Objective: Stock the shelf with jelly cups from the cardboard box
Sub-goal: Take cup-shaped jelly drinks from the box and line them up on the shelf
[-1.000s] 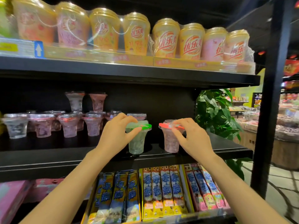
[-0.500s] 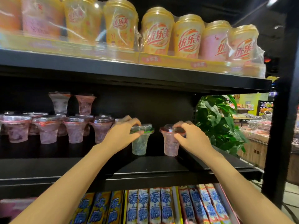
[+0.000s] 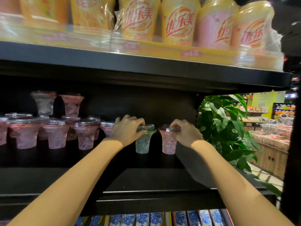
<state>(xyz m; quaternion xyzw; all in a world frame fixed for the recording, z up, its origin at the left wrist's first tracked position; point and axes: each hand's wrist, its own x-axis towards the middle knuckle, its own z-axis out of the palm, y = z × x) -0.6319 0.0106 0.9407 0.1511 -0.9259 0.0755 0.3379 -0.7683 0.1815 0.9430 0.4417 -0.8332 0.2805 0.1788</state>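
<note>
Hands reach side by side into the middle shelf (image 3: 146, 178) of a black store rack. We note the left hand (image 3: 126, 130) holding a green-rimmed jelly cup (image 3: 143, 141) at its lid, thumb on the near edge and fingers (image 3: 130, 119) curled over the top. We note the right hand (image 3: 185, 133) pinching the lid of a red-rimmed cup (image 3: 167, 141) in the same way, fingers bent over the rim. Both cups stand upright on the shelf, just beside each other with a narrow gap between, well back from the front edge. To the left, a group of pink cups (image 3: 55, 134) stands in rows, with two more stacked higher at the rear (image 3: 57, 103); the nearest of them sits just behind the left hand. On the shelf above we record large orange and pink drink cups (image 3: 177, 22) in plastic wrap. Below the front edge, striped packets (image 3: 162, 218) show. A leafy plant (image 3: 224, 128) stands right of the rack.
</note>
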